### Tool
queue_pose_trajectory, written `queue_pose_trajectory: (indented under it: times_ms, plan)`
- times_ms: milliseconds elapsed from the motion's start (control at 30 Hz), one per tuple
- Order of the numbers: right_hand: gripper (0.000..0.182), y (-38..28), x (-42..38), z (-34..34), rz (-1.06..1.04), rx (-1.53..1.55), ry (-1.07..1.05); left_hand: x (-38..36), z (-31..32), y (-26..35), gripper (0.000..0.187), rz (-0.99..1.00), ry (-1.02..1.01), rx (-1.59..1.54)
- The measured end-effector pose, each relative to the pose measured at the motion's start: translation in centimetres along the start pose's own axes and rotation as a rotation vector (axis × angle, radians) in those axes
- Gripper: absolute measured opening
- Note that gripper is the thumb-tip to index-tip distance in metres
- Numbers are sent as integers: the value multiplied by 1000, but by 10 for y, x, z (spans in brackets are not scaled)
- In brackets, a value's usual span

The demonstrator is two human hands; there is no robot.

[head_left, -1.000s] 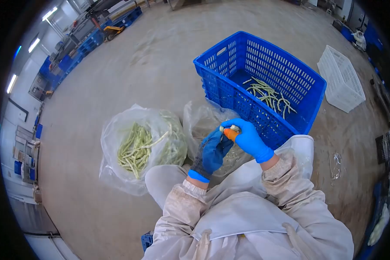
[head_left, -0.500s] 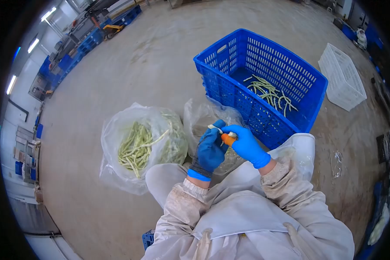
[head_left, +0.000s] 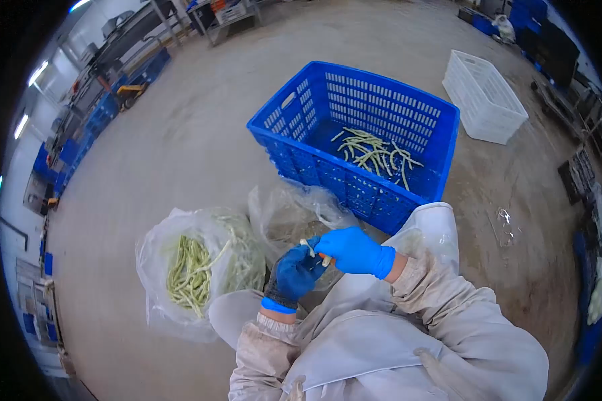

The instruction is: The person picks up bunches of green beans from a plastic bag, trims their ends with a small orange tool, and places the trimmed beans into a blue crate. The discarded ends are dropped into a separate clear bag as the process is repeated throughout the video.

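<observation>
My left hand [head_left: 293, 274], in a dark blue glove over a grey knit one, is closed on a pale green bean [head_left: 307, 246] whose whitish end sticks up past the fingers. My right hand [head_left: 356, 252], gloved in light blue, pinches at the bean from the other side, fingertips meeting the left ones. Something orange [head_left: 324, 256] shows at its thumb, with a pale bit beside it; whether this is a thumb cover or a tool I cannot tell. Left of the hands stands an open clear plastic bag [head_left: 246, 257] filled with long green beans [head_left: 188, 274].
A blue slatted crate [head_left: 354, 167] ahead holds loose beans [head_left: 374, 154]. Between it and my knees sits a second clear bag [head_left: 294, 210]. A white crate [head_left: 485, 100] stands farther right, and a scrap of clear plastic [head_left: 505, 226] lies on the wet floor.
The view has turned, so crates and bags appear farther left and mostly lower. My hands stay together at the bean; the right fingers now cover more of the orange thing.
</observation>
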State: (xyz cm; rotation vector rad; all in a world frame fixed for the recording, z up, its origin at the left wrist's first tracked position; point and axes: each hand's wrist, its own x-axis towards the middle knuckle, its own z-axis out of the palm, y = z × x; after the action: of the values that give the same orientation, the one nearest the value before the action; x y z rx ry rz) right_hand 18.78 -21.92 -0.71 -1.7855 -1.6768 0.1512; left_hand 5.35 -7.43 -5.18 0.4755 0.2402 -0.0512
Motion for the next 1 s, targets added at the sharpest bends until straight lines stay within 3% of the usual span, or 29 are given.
queue_pose_trajectory:
  times_ms: [200, 300, 367, 400, 467, 533, 567, 600, 667, 700, 767, 833, 867, 900, 933, 1000]
  plan:
    - [22, 7, -16, 10, 78, 134, 180, 15, 8, -4, 26, 24, 148, 176]
    - [25, 15, -19, 14, 142, 382, 385, 16, 9, -3, 27, 140, 143, 186]
    - [33, 26, -20, 13, 383, 614, 600, 14, 16, 2, 27, 233, 448, 399]
    - [33, 30, -21, 12, 387, 611, 614, 19, 18, 9, 27, 224, 440, 407]
    - [40, 30, -23, 7, 591, 145, 1, 35, 33, 26, 23, 429, 527, 602]
    - [42, 47, -31, 33, 580, 184, 26, 77, 73, 53, 24, 501, 470, 701]
    - [44, 61, -36, 51, 563, 221, 36, 110, 82, 71, 29, 591, 233, 737]
    - [44, 78, -42, 69, 570, 225, 27, 129, 119, 80, 34, 989, 104, 1375]
    - [40, 107, -40, 92, 494, 633, 229, 159, 150, 107, 40, 931, -127, 1434]
    - [40, 104, -35, 85, 481, 651, 221, 157, 157, 111, 40, 929, -107, 1451]
    - [36, 92, -33, 52, 624, 937, 236, 156, 171, 106, 40, 802, 99, 1198]
    - [40, 86, -31, 44, 632, 944, 277, 121, 155, 88, 40, 802, 171, 1368]
    - [44, 85, -30, 40, 655, 933, 329, 112, 112, 80, 38, 766, 147, 1360]
    - [49, 81, -29, 39, 667, 999, 340, 92, 104, 61, 33, 623, 244, 1217]
    - [49, 77, -28, 36, 660, 1007, 330, 76, 80, 48, 29, 569, 288, 1320]
    - [58, 66, -25, 31, 443, 671, 424, 54, 50, 16, 25, 456, 263, 1160]
